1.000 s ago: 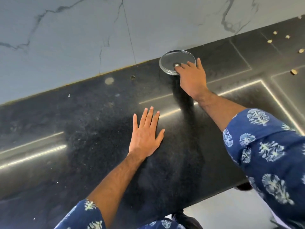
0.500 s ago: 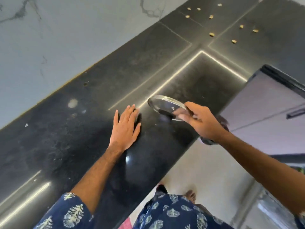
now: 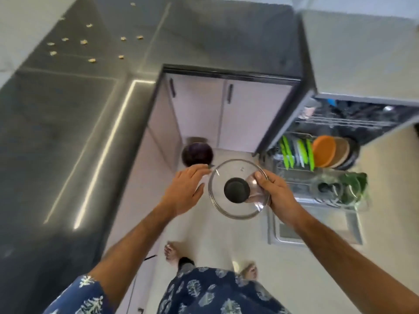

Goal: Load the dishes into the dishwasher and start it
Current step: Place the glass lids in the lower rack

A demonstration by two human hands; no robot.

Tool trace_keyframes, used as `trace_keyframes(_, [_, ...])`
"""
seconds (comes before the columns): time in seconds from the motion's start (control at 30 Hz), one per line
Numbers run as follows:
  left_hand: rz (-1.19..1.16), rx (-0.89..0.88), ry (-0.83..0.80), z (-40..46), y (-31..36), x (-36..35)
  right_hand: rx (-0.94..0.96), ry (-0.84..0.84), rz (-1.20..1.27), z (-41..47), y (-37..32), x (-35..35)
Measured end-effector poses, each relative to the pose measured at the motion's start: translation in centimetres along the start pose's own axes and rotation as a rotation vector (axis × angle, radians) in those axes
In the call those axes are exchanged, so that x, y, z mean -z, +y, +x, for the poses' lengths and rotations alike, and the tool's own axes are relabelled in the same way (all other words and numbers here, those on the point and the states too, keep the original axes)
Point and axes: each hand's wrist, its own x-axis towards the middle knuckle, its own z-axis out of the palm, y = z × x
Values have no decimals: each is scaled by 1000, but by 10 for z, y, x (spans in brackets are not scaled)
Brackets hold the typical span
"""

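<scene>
1. A round glass lid (image 3: 238, 189) is held in the air above the pale floor (image 3: 217, 241), just left of the open dishwasher (image 3: 340, 137).
2. The lid is almost flat, with its black knob (image 3: 237, 190) pointing up at the camera. No long side can be told, as it is round.
3. The right hand (image 3: 277, 193) is curled round the lid's right rim, thumb on top.
4. The left hand (image 3: 186, 189) is held open with loose fingers, just beside the lid's left rim. Whether it touches cannot be told.
5. In the pulled-out lower rack (image 3: 317, 177), green plates (image 3: 294, 152), an orange plate (image 3: 324, 150) and a second lid (image 3: 326, 188) are seen.
6. A dark counter (image 3: 68, 132) fills the left side, with small yellow bits (image 3: 84, 41) near its far left corner.
7. A dark round bin (image 3: 196, 154) is seen on the floor, by the pale cupboard doors (image 3: 217, 109).
</scene>
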Motion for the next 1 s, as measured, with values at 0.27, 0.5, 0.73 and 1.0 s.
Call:
trace_keyframes(0.27, [-40, -153, -315, 92, 158, -137, -140, 378, 78, -92, 41, 206])
trace_keyframes(0.5, [-43, -196, -494, 175, 217, -240, -270, 614, 28, -80, 89, 333])
trace_keyframes(0.73, [-4, -160, -661, 267, 216, -356, -393, 640, -100, 3, 139, 442])
trace_keyframes(1.0, [132, -104, -727, 340, 174, -507, -484, 694, -106, 132, 240, 549])
